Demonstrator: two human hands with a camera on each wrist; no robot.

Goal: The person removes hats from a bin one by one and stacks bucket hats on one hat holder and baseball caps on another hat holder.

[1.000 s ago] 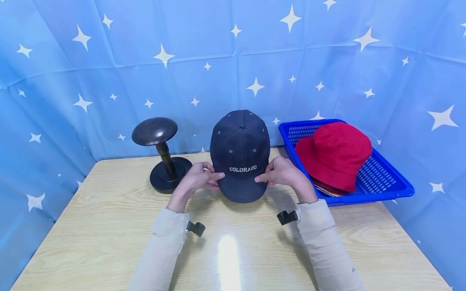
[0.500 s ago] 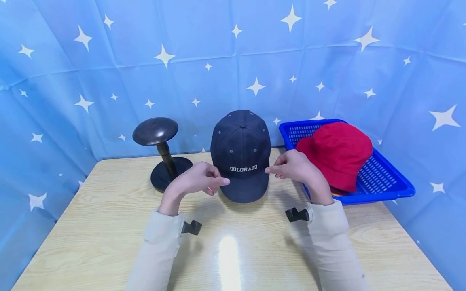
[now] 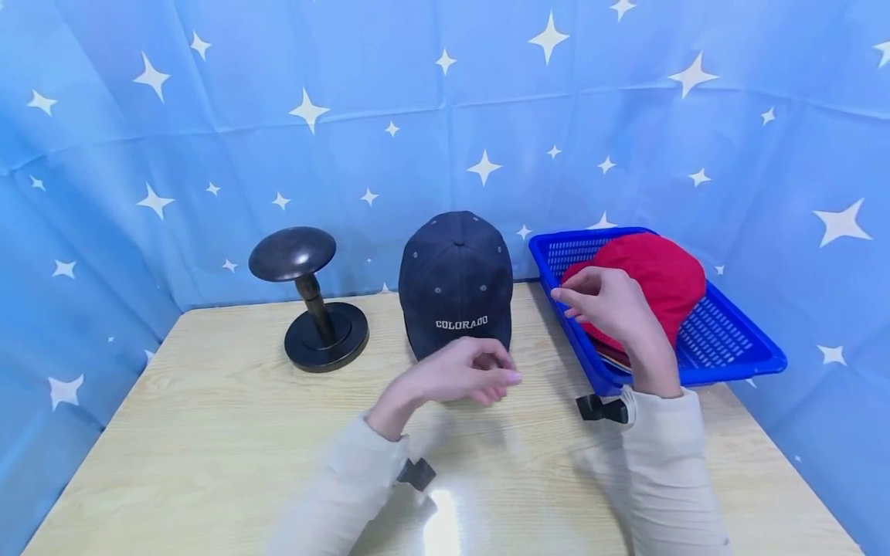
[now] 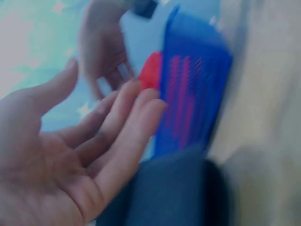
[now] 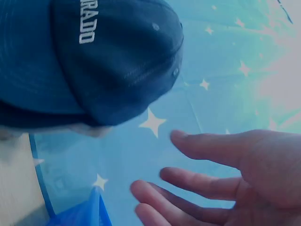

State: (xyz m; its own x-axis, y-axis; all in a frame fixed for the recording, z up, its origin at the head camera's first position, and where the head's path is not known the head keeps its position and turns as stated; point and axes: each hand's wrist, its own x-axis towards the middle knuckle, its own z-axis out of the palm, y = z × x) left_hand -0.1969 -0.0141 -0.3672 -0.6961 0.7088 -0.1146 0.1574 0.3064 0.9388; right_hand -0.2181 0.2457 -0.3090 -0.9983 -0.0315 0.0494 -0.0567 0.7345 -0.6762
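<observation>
A dark navy baseball cap (image 3: 455,270) lettered COLORADO stands in the middle of the table, brim toward me. My left hand (image 3: 455,374) passes in front of the brim and hides part of it; in the left wrist view its fingers are loosely bent with nothing between them. Over the near left part of the blue basket (image 3: 747,351) is my right hand (image 3: 615,305), overlapping a red bucket hat (image 3: 664,270) in the head view. The right wrist view shows thumb and fingers apart, holding nothing. Edges of other hats (image 3: 608,354) show under the red one.
A black hat stand (image 3: 316,309) with a domed top and round base is at the back left of the table (image 3: 208,432). A blue curtain (image 3: 229,93) with white stars hangs behind and along both sides.
Both hands have let go of the cap and moved right. The left now crosses before the brim, and the right is over the basket. The cap stays in place.
</observation>
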